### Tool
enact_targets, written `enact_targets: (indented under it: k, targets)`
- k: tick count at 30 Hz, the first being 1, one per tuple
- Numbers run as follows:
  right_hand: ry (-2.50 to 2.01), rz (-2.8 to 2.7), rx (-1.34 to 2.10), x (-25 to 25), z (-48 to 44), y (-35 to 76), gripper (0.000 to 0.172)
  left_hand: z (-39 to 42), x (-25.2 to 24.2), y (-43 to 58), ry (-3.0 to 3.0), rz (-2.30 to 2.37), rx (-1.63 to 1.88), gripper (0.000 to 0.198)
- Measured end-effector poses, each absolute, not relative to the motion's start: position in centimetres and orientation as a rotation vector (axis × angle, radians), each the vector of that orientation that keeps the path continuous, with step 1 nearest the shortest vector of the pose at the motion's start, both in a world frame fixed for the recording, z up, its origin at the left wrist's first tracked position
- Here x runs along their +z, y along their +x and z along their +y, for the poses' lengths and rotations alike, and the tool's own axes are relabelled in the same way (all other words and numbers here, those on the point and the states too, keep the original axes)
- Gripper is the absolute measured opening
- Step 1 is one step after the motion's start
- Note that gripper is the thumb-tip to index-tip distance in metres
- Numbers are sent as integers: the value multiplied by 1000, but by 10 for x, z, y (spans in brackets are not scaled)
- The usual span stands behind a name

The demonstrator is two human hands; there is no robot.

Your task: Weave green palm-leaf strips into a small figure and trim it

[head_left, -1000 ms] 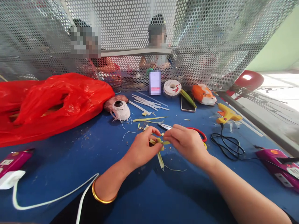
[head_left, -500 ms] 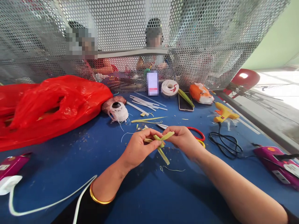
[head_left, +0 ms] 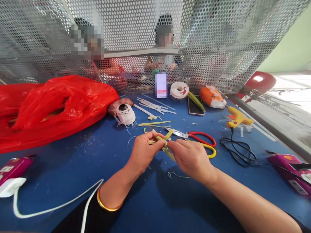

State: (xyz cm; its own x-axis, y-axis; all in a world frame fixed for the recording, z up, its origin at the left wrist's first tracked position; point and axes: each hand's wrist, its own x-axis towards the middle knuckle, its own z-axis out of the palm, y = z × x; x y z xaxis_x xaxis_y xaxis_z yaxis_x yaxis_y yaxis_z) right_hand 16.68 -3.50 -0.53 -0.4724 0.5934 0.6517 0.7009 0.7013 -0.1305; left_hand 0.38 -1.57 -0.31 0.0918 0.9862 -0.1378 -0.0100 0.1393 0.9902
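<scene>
Between my two hands are pale green flat strips, crossed over one another like dried leaf or straw. My left hand pinches the crossing with thumb and fingers. My right hand is closed at the strips' right side, its fingertips pressed to them; part of the strips is hidden behind it. Just beyond lie scissors with one red and one yellow handle, blades pointing left. A loose thread rests on the blue table below the hands. Further strips lie beyond my left hand.
A red plastic bag fills the left, beside a white thread spool. At the back are white strips, a lit phone and a ribbon roll. A yellow glue gun and purple power strip are right. White cable crosses front left.
My right hand has turned over and come lower, its fingertips now at the strips' lower right side. The scissors show more fully. The whole view has shifted slightly.
</scene>
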Motion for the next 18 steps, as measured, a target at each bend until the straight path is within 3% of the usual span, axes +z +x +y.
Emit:
enact_targets:
  k: [13, 18]
  targets:
    - [-985, -2207, -215, -9, -36, 166, 33, -14, -3, 4, 1138, 1215, 1024, 16]
    - [-1047, -2138, -77, -14, -31, 168, 25, -14, -4, 1, 1359, 1325, 1039, 15]
